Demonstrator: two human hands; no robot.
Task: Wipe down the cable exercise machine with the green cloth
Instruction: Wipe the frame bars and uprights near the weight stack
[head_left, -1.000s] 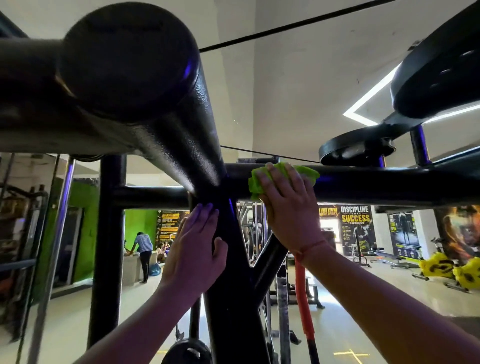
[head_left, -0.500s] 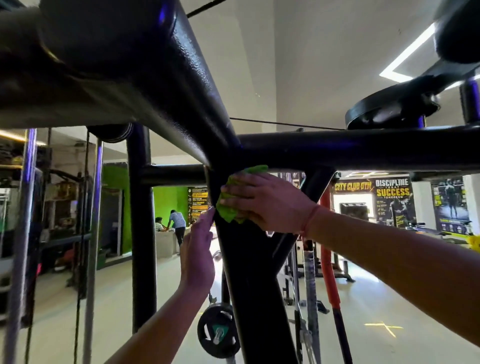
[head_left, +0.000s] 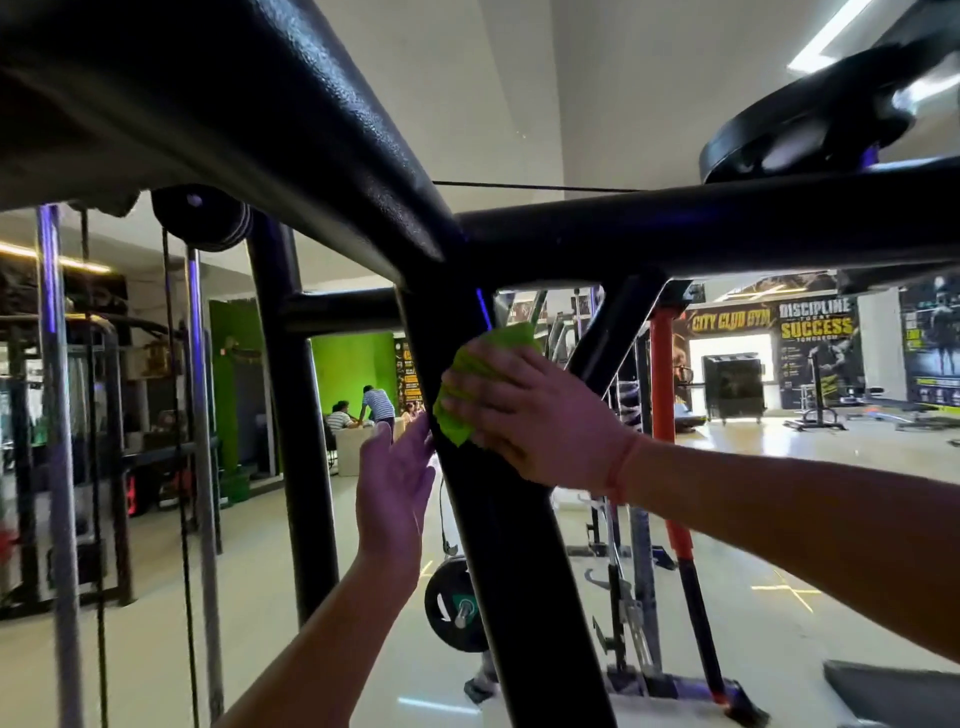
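The cable machine's black frame fills the view: a thick upright post (head_left: 498, 545) meets slanted and horizontal top bars (head_left: 727, 228). My right hand (head_left: 524, 410) presses the folded green cloth (head_left: 467, 384) flat against the upright post, just below the joint, fingers spread over the cloth. My left hand (head_left: 395, 488) is open, its fingertips touching the left side of the same post, slightly lower than the cloth.
A pulley (head_left: 202, 218) with a thin cable (head_left: 179, 467) hangs at the left beside chrome guide rods (head_left: 57, 441). A weight plate (head_left: 457, 603) sits behind the post, a red-and-black bar (head_left: 670, 467) to the right. Other gym equipment and people stand far back on the light floor.
My right hand has carried the cloth from the horizontal top bar down past the joint onto the upright post. My left hand has slid lower along the post's left side.
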